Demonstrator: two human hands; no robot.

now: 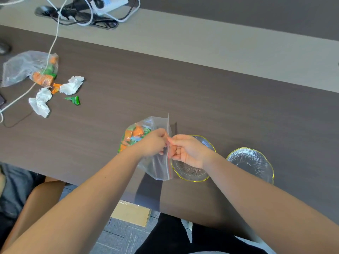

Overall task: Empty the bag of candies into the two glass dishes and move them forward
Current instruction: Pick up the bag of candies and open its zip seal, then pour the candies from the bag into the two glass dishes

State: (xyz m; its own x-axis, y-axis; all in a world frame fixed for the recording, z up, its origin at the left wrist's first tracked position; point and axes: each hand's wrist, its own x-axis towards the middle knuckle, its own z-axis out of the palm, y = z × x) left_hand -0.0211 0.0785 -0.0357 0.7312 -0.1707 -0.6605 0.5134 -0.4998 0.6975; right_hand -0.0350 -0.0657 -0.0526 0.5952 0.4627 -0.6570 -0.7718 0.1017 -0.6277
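A clear zip bag [156, 166] with orange, green and blue wrapped candies [134, 135] is held above the dark table near its front edge. My left hand [152, 143] pinches one side of the bag's red-lined mouth, and my right hand [185, 150] pinches the other side. Two clear glass dishes with yellow rims sit on the table. The nearer dish [190, 173] lies partly under my right hand and the bag. The second dish [251, 163] stands to its right, with nothing in it.
At the far left lie another plastic bag of candies [30, 68], crumpled white tissues [41, 103], a loose green candy [75, 100] and a white cable [53, 43]. A power strip with plugs [102, 6] sits at the back. Another person's arm [36, 204] is at lower left.
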